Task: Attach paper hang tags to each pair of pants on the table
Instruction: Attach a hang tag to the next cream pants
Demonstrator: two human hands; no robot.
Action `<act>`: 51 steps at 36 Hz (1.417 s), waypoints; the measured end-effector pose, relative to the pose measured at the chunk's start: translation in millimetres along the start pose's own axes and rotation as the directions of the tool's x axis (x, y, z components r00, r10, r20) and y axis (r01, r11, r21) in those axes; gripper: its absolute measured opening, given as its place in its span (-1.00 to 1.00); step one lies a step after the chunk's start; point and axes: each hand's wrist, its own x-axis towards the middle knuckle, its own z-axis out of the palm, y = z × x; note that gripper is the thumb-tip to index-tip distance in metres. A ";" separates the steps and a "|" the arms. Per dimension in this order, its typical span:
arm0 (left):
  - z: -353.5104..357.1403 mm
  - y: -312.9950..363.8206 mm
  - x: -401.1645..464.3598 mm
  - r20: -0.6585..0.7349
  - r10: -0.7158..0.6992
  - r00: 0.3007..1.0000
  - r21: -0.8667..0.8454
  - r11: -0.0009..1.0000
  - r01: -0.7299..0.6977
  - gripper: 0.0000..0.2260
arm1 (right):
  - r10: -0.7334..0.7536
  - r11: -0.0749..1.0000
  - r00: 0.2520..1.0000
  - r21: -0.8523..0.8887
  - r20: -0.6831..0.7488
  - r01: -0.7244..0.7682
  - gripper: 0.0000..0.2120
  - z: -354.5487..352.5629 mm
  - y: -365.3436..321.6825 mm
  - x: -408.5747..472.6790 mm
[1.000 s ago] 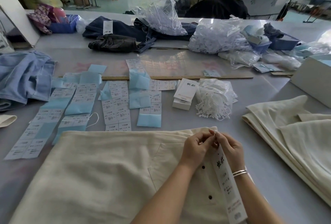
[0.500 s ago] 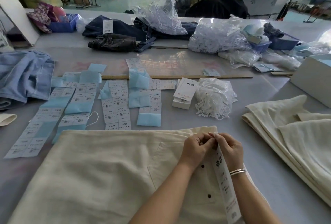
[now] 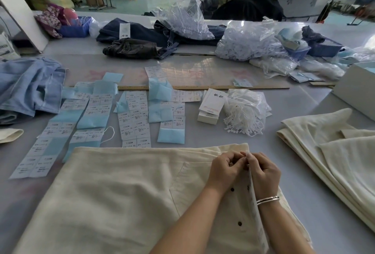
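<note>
Cream pants point(image 3: 125, 196) lie flat on the grey table point(image 3: 316, 203). At their far right corner the left hand point(image 3: 225, 169) and right hand point(image 3: 263, 172) meet, fingers curled, pinching the top of a hang tag point(image 3: 256, 211) that trails toward the person. Beyond the pants lie label sheets point(image 3: 133, 117), a ruler point(image 3: 203, 87) and bagged strings point(image 3: 246, 109). Behind the table is an open workshop floor.

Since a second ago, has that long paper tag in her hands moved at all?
Yes. The hang tag has turned edge-on, its printed face swinging away toward the right hand, while the black buttons beside it stayed put.
</note>
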 end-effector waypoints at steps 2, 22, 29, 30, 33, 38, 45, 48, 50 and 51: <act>0.0 0.3 0.0 -0.001 0.001 1.000 0.001 1.000 -0.001 -0.87 | 0.004 1.000 1.000 -0.005 0.001 -0.004 -0.81 -0.3 1.0 0.1; -1.6 -0.5 0.2 0.038 -0.005 0.999 0.016 1.000 0.004 -0.86 | 0.113 0.991 0.994 0.071 -0.006 -0.112 -0.85 -1.0 -1.2 2.7; -2.9 -0.9 0.2 0.064 -0.025 0.998 -0.038 0.999 0.027 -0.88 | 0.114 0.977 0.990 0.172 0.083 -0.127 -0.92 -5.1 -1.3 3.9; -3.1 -1.3 0.4 0.064 -0.024 0.998 -0.041 0.999 0.027 -0.88 | 0.108 0.974 0.989 0.188 0.100 -0.125 -0.91 -6.1 -1.6 4.0; -2.6 -2.5 0.7 0.054 -0.036 0.998 -0.055 0.998 0.039 -0.88 | 0.111 0.959 0.983 0.245 0.145 -0.144 -0.87 -8.1 -2.7 4.1; -1.5 -2.6 0.7 0.043 -0.047 0.998 -0.070 0.996 0.050 -0.86 | 0.190 0.917 0.969 0.325 0.157 -0.233 -0.86 -10.2 -1.9 5.6; -1.4 -3.2 0.2 0.049 -0.052 0.997 -0.076 0.996 0.056 -0.84 | 0.196 0.918 0.969 0.321 0.147 -0.235 -0.87 -13.5 -0.6 6.5; -1.7 -4.1 0.7 0.060 -0.050 0.997 -0.088 0.995 0.055 -0.86 | 0.228 0.900 0.961 0.341 0.158 -0.270 -0.87 -15.5 -0.2 7.9; -2.0 -5.4 1.6 0.061 -0.046 0.997 -0.095 0.994 0.052 -0.88 | 0.243 0.892 0.953 0.344 0.184 -0.294 -0.86 -16.8 -0.1 9.3; -2.2 -6.0 2.1 0.067 -0.041 0.997 -0.091 0.995 0.047 -0.89 | 0.247 0.888 0.949 0.346 0.196 -0.303 -0.87 -17.4 -0.1 10.1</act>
